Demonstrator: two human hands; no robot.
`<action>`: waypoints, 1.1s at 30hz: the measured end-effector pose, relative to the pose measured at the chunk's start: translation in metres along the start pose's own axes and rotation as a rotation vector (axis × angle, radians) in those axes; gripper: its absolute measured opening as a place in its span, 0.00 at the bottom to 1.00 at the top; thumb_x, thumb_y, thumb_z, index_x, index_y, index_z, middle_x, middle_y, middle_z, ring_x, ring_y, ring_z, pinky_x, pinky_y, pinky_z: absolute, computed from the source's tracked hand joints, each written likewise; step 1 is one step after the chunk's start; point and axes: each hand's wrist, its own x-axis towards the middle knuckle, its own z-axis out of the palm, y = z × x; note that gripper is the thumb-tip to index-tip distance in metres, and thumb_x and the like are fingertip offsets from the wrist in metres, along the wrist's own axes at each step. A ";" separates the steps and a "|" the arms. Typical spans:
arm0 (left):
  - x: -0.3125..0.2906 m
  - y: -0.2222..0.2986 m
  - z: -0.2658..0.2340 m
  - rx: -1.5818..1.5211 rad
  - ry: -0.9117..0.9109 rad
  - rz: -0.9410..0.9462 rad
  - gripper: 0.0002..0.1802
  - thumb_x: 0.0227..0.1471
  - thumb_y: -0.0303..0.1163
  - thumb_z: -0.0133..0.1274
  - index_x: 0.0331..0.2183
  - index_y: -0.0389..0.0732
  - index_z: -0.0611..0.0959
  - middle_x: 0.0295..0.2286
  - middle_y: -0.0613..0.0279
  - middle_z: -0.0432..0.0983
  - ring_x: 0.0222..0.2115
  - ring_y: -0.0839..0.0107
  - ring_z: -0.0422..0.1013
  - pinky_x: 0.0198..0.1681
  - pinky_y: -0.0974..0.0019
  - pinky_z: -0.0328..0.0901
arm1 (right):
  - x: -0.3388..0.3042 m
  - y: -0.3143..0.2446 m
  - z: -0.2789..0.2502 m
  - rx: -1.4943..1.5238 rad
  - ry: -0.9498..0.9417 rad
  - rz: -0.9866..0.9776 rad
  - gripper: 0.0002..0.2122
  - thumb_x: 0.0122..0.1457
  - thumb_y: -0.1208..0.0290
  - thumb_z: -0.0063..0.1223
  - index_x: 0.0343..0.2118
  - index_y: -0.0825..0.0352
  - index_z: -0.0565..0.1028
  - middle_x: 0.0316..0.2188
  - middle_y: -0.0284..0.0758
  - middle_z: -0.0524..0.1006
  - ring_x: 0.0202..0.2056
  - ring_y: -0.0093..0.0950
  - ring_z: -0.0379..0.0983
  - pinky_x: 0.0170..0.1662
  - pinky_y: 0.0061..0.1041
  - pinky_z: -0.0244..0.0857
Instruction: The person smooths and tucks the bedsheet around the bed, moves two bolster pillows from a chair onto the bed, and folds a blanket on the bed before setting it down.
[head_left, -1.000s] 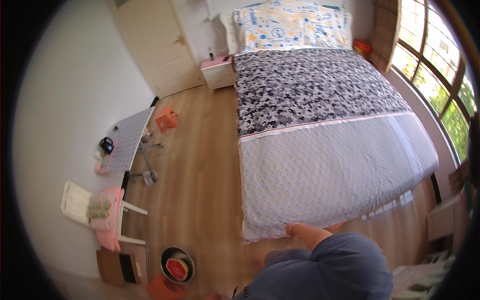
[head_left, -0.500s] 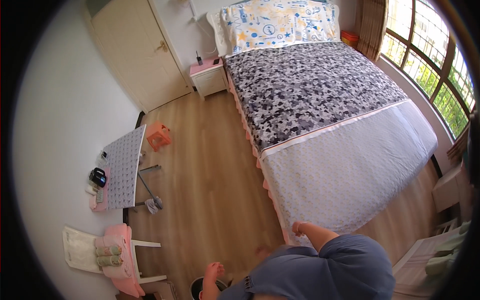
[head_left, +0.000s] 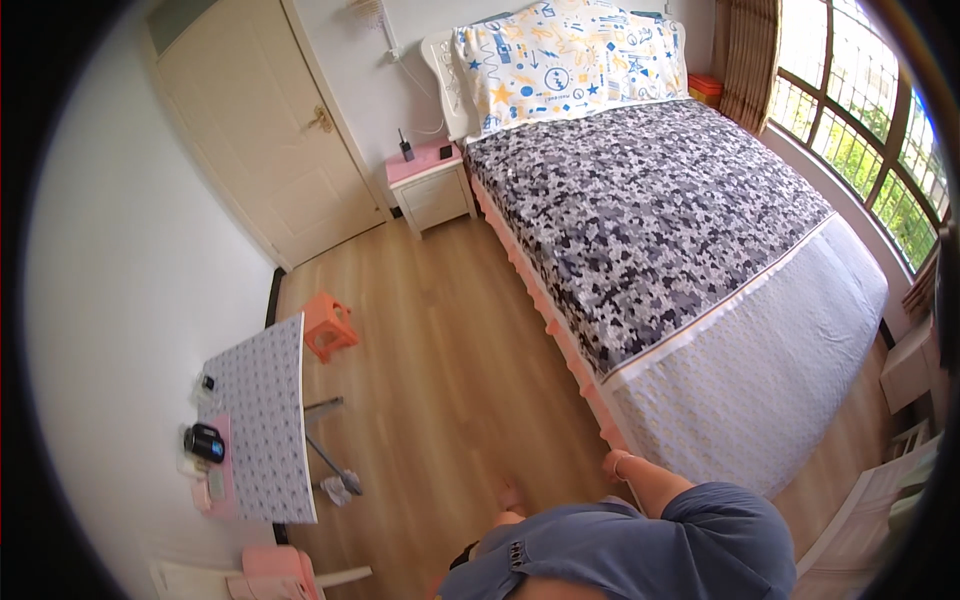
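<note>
My right hand [head_left: 616, 465] hangs beside the foot end of the bed [head_left: 745, 385], with a thin band at its wrist. Its fingers look loosely curled, and nothing shows in them. Whether it touches the pale bed cover cannot be made out. At the lower edge only a bit of my left arm [head_left: 437, 586] shows; the hand itself is out of view. One bare foot [head_left: 512, 496] is on the wooden floor [head_left: 430, 400], ahead of my blue-grey top [head_left: 620, 545].
Along the left wall stand a patterned folding table [head_left: 258, 420] with a black kettle [head_left: 204, 442], an orange stool [head_left: 330, 326] and a white chair [head_left: 190, 580] with pink cloth [head_left: 278, 573]. A white nightstand [head_left: 434, 200] stands between the door [head_left: 270, 130] and the bed.
The view has moved forward and turned; table and chair now sit lower in it. My left hand and the dark bin near it have left the picture. My right hand stays by the bed.
</note>
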 end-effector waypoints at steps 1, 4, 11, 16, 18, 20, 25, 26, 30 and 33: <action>0.017 0.007 -0.029 -0.022 0.034 -0.011 0.09 0.43 0.33 0.43 0.19 0.38 0.72 0.15 0.60 0.67 0.17 0.70 0.67 0.16 0.68 0.62 | -0.004 -0.014 -0.026 -0.176 -0.133 -0.081 0.10 0.43 0.67 0.45 0.28 0.62 0.75 0.31 0.35 0.74 0.34 0.31 0.71 0.33 0.30 0.65; 0.095 0.108 -0.091 -0.118 0.008 0.023 0.10 0.42 0.33 0.43 0.17 0.39 0.71 0.14 0.60 0.66 0.16 0.70 0.66 0.15 0.68 0.61 | -0.050 -0.035 -0.101 -0.037 -0.097 0.083 0.10 0.44 0.66 0.44 0.25 0.63 0.75 0.29 0.32 0.75 0.32 0.29 0.71 0.29 0.31 0.65; 0.249 0.384 -0.135 -0.309 -0.049 0.086 0.07 0.46 0.30 0.43 0.28 0.38 0.72 0.19 0.61 0.70 0.16 0.74 0.67 0.16 0.71 0.63 | 0.007 -0.037 -0.189 1.107 0.207 0.441 0.12 0.38 0.63 0.50 0.25 0.64 0.75 0.29 0.40 0.74 0.31 0.34 0.71 0.34 0.28 0.65; 0.323 0.518 -0.098 -0.184 -0.197 0.207 0.08 0.48 0.32 0.42 0.31 0.39 0.72 0.22 0.61 0.71 0.19 0.71 0.68 0.19 0.70 0.64 | 0.079 0.038 -0.167 0.724 0.141 0.474 0.09 0.45 0.67 0.44 0.23 0.65 0.74 0.18 0.33 0.74 0.17 0.24 0.70 0.22 0.28 0.64; 0.344 0.555 -0.094 -0.105 -0.245 0.181 0.09 0.48 0.32 0.42 0.31 0.39 0.72 0.23 0.61 0.71 0.20 0.71 0.68 0.20 0.70 0.64 | 0.100 0.062 -0.204 0.875 0.059 0.723 0.09 0.45 0.66 0.44 0.21 0.66 0.74 0.18 0.32 0.74 0.16 0.23 0.70 0.21 0.28 0.64; 0.362 0.575 -0.106 -0.020 -0.391 0.095 0.10 0.48 0.33 0.42 0.32 0.39 0.71 0.25 0.60 0.72 0.21 0.72 0.68 0.21 0.68 0.64 | 0.108 0.083 -0.282 0.578 -0.189 0.458 0.10 0.46 0.67 0.43 0.19 0.68 0.74 0.17 0.34 0.74 0.16 0.24 0.70 0.21 0.27 0.64; 0.433 0.595 -0.153 -0.068 -0.242 0.040 0.11 0.48 0.33 0.42 0.33 0.38 0.72 0.26 0.56 0.71 0.21 0.68 0.69 0.23 0.64 0.65 | 0.139 0.075 -0.489 1.498 0.388 0.755 0.11 0.49 0.69 0.40 0.19 0.70 0.72 0.15 0.35 0.73 0.16 0.25 0.69 0.20 0.23 0.63; 0.452 0.602 -0.160 -0.084 -0.245 -0.037 0.11 0.47 0.33 0.42 0.32 0.37 0.72 0.25 0.57 0.71 0.20 0.67 0.69 0.22 0.62 0.65 | 0.151 0.081 -0.504 1.501 0.398 0.769 0.11 0.49 0.69 0.40 0.19 0.70 0.72 0.15 0.35 0.73 0.16 0.25 0.69 0.20 0.23 0.63; 0.504 0.665 -0.187 0.023 -0.235 -0.164 0.09 0.45 0.31 0.43 0.27 0.36 0.73 0.20 0.58 0.70 0.19 0.65 0.69 0.19 0.60 0.64 | 0.234 0.101 -0.570 1.341 0.388 0.536 0.10 0.48 0.67 0.42 0.25 0.67 0.73 0.18 0.35 0.74 0.20 0.26 0.71 0.24 0.24 0.64; 0.548 0.753 -0.198 0.043 -0.254 -0.063 0.08 0.45 0.32 0.43 0.23 0.37 0.73 0.19 0.60 0.70 0.18 0.66 0.68 0.18 0.62 0.63 | 0.288 0.114 -0.581 1.237 0.373 0.529 0.10 0.47 0.65 0.43 0.25 0.66 0.73 0.19 0.34 0.74 0.20 0.26 0.71 0.25 0.25 0.64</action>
